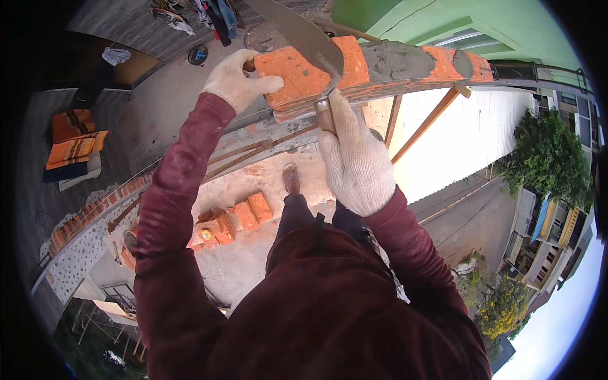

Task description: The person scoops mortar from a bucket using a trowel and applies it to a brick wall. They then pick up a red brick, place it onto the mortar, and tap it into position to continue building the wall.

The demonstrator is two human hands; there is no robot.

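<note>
My left hand point(233, 83), in a white knit glove, grips the left end of an orange brick point(285, 76) on top of the wall. Its thumb lies on the near side of the brick while the other fingers curl behind the end. In my gloved right hand point(364, 166) is a masonry trowel point(304, 37), held by its wooden handle. The trowel's grey blade crosses above the brick and points to the upper left. Right of the blade, grey mortar point(400, 61) covers the wall top, with another brick point(441, 63) showing beyond it.
A taut string runs along the wall's near face. Below, loose bricks point(250, 212) lie on the platform by my foot point(291, 178). Wooden struts point(427, 123) lean at the right, above a white corrugated roof point(475, 136). Folded cloths point(76, 142) lie at the far left.
</note>
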